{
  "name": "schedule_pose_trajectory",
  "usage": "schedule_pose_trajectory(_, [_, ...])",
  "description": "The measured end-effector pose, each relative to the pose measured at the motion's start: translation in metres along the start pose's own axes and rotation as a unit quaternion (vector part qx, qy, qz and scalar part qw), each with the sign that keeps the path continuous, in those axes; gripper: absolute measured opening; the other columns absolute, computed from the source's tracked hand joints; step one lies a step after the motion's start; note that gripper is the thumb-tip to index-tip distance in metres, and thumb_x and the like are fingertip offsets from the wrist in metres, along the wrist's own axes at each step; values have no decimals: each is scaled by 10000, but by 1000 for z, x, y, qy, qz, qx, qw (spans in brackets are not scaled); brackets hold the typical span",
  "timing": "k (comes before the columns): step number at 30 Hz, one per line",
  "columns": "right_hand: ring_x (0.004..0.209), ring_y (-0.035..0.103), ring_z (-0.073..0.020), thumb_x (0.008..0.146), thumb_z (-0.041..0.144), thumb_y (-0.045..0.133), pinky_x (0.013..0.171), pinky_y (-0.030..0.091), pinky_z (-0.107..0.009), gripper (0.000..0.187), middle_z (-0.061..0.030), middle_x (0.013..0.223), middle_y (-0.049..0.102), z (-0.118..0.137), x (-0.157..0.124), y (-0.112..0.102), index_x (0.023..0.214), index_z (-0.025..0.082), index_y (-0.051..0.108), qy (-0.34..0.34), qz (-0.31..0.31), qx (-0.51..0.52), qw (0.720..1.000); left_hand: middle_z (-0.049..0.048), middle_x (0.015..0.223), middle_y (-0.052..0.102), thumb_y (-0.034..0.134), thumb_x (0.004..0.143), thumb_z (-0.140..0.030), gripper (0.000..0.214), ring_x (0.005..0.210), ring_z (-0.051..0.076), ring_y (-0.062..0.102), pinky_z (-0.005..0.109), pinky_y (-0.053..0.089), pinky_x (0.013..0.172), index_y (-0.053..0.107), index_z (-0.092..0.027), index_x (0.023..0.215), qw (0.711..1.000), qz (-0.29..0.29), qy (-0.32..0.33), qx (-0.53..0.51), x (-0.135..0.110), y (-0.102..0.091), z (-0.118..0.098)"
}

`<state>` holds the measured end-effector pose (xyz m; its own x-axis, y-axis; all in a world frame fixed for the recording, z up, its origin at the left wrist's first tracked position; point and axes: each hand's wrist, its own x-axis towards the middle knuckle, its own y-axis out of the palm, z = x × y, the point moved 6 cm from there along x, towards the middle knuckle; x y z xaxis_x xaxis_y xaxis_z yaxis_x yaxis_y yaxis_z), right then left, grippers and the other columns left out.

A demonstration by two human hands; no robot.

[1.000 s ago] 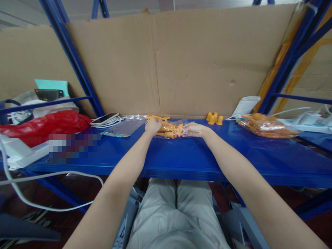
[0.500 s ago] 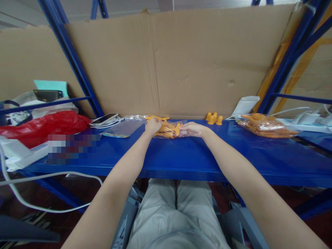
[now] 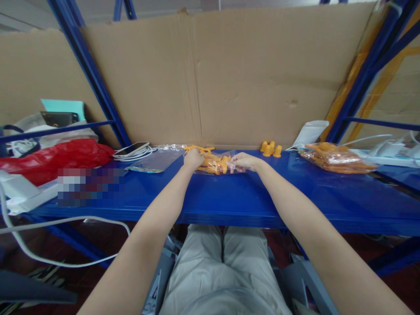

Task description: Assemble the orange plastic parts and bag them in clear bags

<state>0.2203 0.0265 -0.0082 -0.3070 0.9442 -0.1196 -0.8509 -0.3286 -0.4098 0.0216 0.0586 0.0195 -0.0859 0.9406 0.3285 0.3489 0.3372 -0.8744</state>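
A clear plastic bag [image 3: 213, 166] with orange plastic pieces in it lies on the blue shelf between my hands. My left hand [image 3: 194, 158] is closed at the bag's left end, its fingertips partly hidden behind the knuckles. At the right end, my right hand [image 3: 245, 162] pinches the film beside an upright-looking orange piece [image 3: 225, 164]. More thin orange pieces [image 3: 205, 149] stick out just behind my left hand. A flat clear plastic bag [image 3: 157, 159] lies to the left of that hand.
Several orange cup-shaped pieces [image 3: 271, 148] stand near the cardboard back wall [image 3: 246, 78]. Farther right is another filled bag of orange parts [image 3: 337, 159]. A phone [image 3: 133, 149] with a white cable [image 3: 141, 154] and a red plastic bag [image 3: 59, 158] lie left.
My right hand's fingers have shifted slightly on the film, and the orange pieces beside them sit a little differently. My left hand stays nearly in place.
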Motion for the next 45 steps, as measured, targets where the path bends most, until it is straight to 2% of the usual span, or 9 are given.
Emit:
schedule_pose_trajectory(4, [288, 261, -18, 878, 240, 640, 308, 159, -156, 272, 44, 382, 481, 7, -1, -12, 629, 147, 583, -26, -60, 31, 997, 138, 1176, 690, 525, 887, -317, 309, 1140, 257, 629, 301, 490, 938, 661, -170, 1122, 1000, 3, -8, 9, -1, -1, 0])
schedule_pose_trajectory(10, [356, 314, -45, 1005, 341, 414, 349, 189, -168, 429, 0, 467, 530, 19, -3, -22, 680, 133, 602, -49, -97, 118, 987, 166, 1199, 678, 482, 914, -279, 327, 1148, 278, 629, 326, 499, 928, 660, -138, 1149, 999, 23, -17, 39, -5, -3, -6])
schedule_pose_trajectory(14, [389, 344, -42, 928, 287, 583, 369, 212, -175, 332, 5, 497, 552, 21, -4, -21, 637, 128, 604, -64, -118, 88, 987, 187, 1183, 681, 441, 921, -233, 344, 1150, 287, 627, 337, 502, 924, 661, -108, 1154, 998, 21, -4, 53, -5, -2, -7])
schedule_pose_trajectory(22, [374, 312, -32, 882, 120, 580, 381, 182, -187, 359, 37, 451, 489, 18, -5, -18, 526, 142, 530, -71, -134, 36, 988, 175, 1156, 690, 387, 932, -243, 377, 1120, 264, 629, 335, 467, 975, 686, -96, 1107, 989, -61, 127, 38, -4, -12, -22])
schedule_pose_trajectory(30, [423, 367, -60, 917, 159, 526, 445, 264, -202, 388, 33, 458, 473, 14, -4, -35, 529, 155, 523, -68, -188, -8, 980, 103, 864, 744, 510, 839, -254, 266, 854, 215, 668, 276, 486, 790, 744, -132, 806, 968, 30, 249, -11, -1, 3, -30])
schedule_pose_trajectory(34, [642, 580, -137, 882, 206, 586, 639, 419, -235, 333, -32, 601, 630, 9, -5, -55, 551, 163, 579, -58, -274, -195, 940, 37, 576, 639, 581, 790, -296, 279, 647, 164, 617, 238, 431, 622, 676, -134, 584, 955, 68, 281, -69, -4, 6, -39])
schedule_pose_trajectory(38, [1029, 638, -260, 901, 286, 573, 901, 438, -379, 202, -98, 961, 730, 9, -9, -61, 784, 182, 702, -7, -320, -365, 874, 36, 584, 639, 526, 843, -330, 395, 657, 153, 624, 230, 443, 631, 615, -153, 501, 941, 72, 304, -129, -10, 10, -51])
schedule_pose_trajectory(42, [1147, 604, -291, 947, 328, 503, 973, 424, -432, 281, -164, 1135, 687, 19, -23, -61, 1071, 149, 681, 7, -377, -410, 830, 88, 798, 736, 495, 866, -308, 323, 812, 208, 675, 271, 495, 743, 716, -143, 697, 972, 15, 223, -79, -4, 11, -39])
schedule_pose_trajectory(45, [1165, 594, -320, 951, 381, 490, 948, 452, -421, 431, -251, 1206, 633, 22, -36, -69, 1215, 62, 611, 51, -417, -399, 815, 104, 967, 751, 514, 859, -291, 278, 944, 234, 679, 284, 507, 822, 751, -147, 885, 987, 21, 158, -29, 3, 14, -22])
